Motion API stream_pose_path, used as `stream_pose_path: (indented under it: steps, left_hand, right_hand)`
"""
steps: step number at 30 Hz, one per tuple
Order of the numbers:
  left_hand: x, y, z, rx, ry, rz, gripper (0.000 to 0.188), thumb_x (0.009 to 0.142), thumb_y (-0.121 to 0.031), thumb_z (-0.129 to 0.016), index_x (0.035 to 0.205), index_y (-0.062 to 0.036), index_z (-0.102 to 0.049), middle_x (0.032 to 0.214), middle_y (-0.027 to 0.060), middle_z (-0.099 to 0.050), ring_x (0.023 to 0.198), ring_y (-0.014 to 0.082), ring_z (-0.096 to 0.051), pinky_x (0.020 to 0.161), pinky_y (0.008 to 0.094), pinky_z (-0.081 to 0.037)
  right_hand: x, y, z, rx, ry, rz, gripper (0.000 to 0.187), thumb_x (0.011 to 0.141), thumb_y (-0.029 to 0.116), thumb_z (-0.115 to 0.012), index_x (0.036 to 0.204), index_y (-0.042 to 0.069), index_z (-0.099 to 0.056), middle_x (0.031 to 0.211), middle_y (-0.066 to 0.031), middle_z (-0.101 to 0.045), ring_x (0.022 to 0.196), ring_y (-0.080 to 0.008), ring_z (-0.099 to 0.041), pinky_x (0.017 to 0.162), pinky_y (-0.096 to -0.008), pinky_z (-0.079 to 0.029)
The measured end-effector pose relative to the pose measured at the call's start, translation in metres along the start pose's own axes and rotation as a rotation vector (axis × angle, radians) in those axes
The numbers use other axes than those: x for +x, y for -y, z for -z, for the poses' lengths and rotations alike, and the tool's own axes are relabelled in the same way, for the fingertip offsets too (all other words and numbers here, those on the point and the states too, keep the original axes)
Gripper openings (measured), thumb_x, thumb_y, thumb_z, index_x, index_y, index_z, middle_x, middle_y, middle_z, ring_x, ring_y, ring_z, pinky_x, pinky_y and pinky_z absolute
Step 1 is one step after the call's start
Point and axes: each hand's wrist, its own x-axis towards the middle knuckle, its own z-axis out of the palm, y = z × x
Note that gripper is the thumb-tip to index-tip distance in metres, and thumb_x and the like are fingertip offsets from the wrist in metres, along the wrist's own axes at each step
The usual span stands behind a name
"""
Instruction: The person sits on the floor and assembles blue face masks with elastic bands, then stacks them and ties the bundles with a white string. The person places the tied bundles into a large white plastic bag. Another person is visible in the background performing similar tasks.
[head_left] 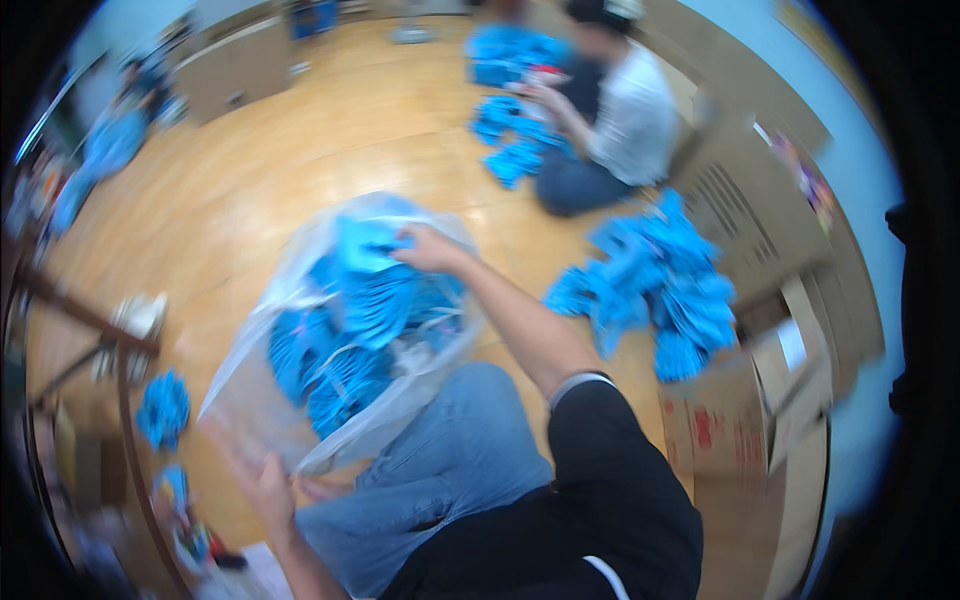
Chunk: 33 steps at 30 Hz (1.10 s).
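A large translucent plastic bag (255, 370) lies spread open in front of my crossed legs. Several bundles of thin, bright blue pieces (350, 385) fill it, some with pale ties around them; their exact kind is not clear. My right hand (432, 248) is closed on the upper edge of a layered blue bundle (372, 290) at the far side of the bag's mouth. At the near left rim, my left hand (265, 488) grips the bag, its fingers partly behind the blurred plastic.
To the right lies a big heap of blue bundles (655, 275), beside cardboard boxes (715, 420). A person in a white top (635, 115) sits on the floor farther off, near more blue bundles (510, 130). A brown metal frame (125, 400) stands left, near a small blue bundle (163, 408).
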Motion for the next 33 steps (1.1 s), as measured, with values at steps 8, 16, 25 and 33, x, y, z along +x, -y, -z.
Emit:
stream_pose_path:
  steps: [8,16,25,33]
  left_hand:
    - [0.007,-0.013,-0.025,0.208,0.090,-0.044,0.087,0.073,0.007,-0.040,0.154,-0.0058,-0.011,0.154,0.0191,-0.027,0.123,0.0258,-0.049,0.092,0.0288,-0.045]
    - [0.017,0.007,-0.007,0.283,0.238,-0.013,0.069,0.081,0.009,-0.042,0.148,-0.0022,-0.031,0.151,0.0188,-0.033,0.132,0.0256,-0.040,0.106,0.0318,-0.035]
    - [0.014,-0.022,0.003,0.801,0.109,-0.125,0.042,0.087,-0.005,-0.060,0.130,-0.0059,-0.058,0.093,0.0070,-0.065,0.059,0.0112,-0.045,0.052,0.0269,-0.038]
    - [0.013,-0.018,0.002,0.854,0.098,-0.214,0.044,0.087,-0.006,-0.059,0.131,-0.0033,-0.056,0.091,0.0078,-0.061,0.066,0.0138,-0.048,0.058,0.0278,-0.040]
  right_hand:
    - [-0.041,-0.003,0.076,-0.093,-1.017,0.005,0.079,0.089,0.026,-0.060,0.151,0.006,-0.016,0.129,-0.0244,-0.053,0.108,-0.0380,-0.059,0.090,-0.0459,-0.049]
    - [-0.179,-0.116,0.116,0.614,-1.359,-0.237,0.057,0.093,0.020,-0.058,0.143,0.005,-0.035,0.089,-0.0111,-0.066,0.075,-0.0179,-0.063,0.069,-0.0352,-0.052]
    - [-0.207,-0.284,0.212,-0.217,-1.204,-1.104,0.104,0.072,0.052,-0.076,0.150,0.009,-0.021,0.149,-0.0235,-0.029,0.138,-0.0400,-0.028,0.107,-0.0534,-0.033]
    - [-0.223,-0.320,0.209,-0.119,-1.121,-0.980,0.088,0.071,0.034,-0.075,0.143,0.007,-0.034,0.135,-0.0236,-0.048,0.123,-0.0400,-0.049,0.102,-0.0451,-0.040]
